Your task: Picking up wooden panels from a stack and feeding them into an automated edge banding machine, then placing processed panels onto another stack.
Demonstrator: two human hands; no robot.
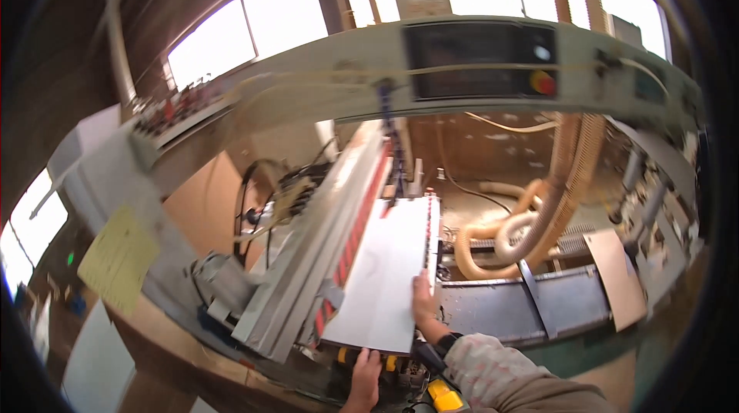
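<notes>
A white board (382, 274) lies flat on the machine bed, just right of a long metal rail (317, 251) with red-and-dark striped marking (354, 242) along its side. The board's long axis runs away from the person, leaning a little to the right at its far end; one short edge faces the person and the other points toward the back of the machine. The left hand (366, 377) touches the near short edge with its fingertips, and whether it is closed on the board cannot be told. The right hand (423, 303) rests against the right long edge near the front corner, fingers pointing toward the far end; its grip cannot be made out either. Farther right are a grey metal tray (493, 309), a brown panel (616, 278) and coiled tan hoses (527, 232). Above the far end, a grey-green beam (339, 78) crosses over, carrying a dark screen (469, 59) and a red button (543, 83)
</notes>
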